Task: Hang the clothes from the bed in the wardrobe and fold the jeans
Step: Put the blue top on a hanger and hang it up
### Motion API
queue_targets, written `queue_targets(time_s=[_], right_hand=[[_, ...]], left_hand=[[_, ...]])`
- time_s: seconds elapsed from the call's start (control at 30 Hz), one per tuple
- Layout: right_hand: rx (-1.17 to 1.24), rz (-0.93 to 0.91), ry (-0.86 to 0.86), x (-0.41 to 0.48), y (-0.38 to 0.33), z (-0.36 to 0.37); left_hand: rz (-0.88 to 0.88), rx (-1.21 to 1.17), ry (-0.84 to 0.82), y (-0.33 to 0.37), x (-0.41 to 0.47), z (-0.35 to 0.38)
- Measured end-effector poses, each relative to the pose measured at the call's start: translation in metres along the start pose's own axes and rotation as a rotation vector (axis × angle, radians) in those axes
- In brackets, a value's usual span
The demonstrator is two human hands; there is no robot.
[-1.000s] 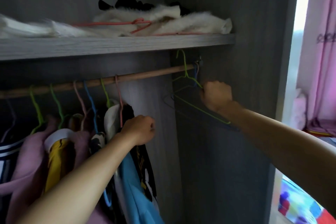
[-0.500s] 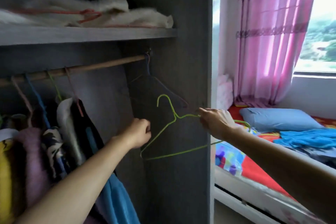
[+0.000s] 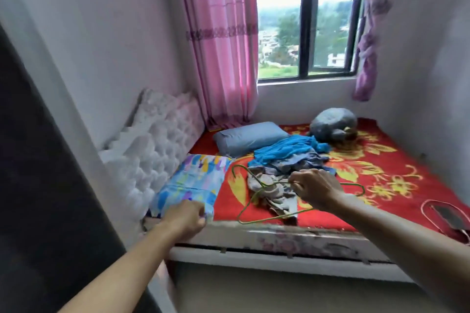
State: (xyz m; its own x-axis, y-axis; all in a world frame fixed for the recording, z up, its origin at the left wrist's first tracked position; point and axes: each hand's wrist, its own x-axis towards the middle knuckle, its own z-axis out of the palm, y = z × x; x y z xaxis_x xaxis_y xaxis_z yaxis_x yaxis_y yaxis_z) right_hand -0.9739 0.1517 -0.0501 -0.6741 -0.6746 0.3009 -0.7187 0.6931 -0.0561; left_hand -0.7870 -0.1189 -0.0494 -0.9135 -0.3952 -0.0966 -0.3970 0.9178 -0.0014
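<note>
My right hand (image 3: 316,192) pinches a green wire hanger (image 3: 243,220) near its neck and holds it over the near edge of the bed (image 3: 279,235). Under and behind the hanger lies a heap of clothes: a bright blue garment (image 3: 287,148) on top, with grey and blue-grey pieces (image 3: 269,185) below it. My left hand (image 3: 184,217) is closed in a fist with nothing in it, in front of the colourful pillow (image 3: 195,183). The dark side panel of the wardrobe (image 3: 38,185) fills the left edge of the view.
A grey-blue pillow (image 3: 248,136) and a grey stuffed bag (image 3: 333,124) lie at the back of the red flowered bedspread (image 3: 376,168). A pink hanger and a dark object (image 3: 445,213) lie at the right. Tufted white headboard (image 3: 152,152), pink curtains (image 3: 223,40), window behind.
I have turned from the wardrobe to the bed. My right hand took the green hanger off the rail and carried it over the clothes pile. My left hand left the hanging clothes.
</note>
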Motion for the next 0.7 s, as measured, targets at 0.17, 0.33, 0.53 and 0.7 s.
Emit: queue_targets(time_s=[0.17, 0.33, 0.53, 0.7], right_hand=[[-0.015, 0.243, -0.015, -0.041, 0.140, 0.004], [0.052, 0.413, -0.005, -0.055, 0.228, 0.017], [0.111, 0.571, -0.099, -0.036, 0.305, 0.062], [0.114, 0.670, -0.129, 0.026, 0.373, 0.099]], left_hand=[[0.127, -0.061, -0.107, 0.128, 0.059, 0.039], [0.220, -0.050, -0.153, 0.207, 0.119, 0.058], [0.331, -0.032, -0.201, 0.264, 0.222, 0.088], [0.387, -0.058, -0.263, 0.296, 0.332, 0.114]])
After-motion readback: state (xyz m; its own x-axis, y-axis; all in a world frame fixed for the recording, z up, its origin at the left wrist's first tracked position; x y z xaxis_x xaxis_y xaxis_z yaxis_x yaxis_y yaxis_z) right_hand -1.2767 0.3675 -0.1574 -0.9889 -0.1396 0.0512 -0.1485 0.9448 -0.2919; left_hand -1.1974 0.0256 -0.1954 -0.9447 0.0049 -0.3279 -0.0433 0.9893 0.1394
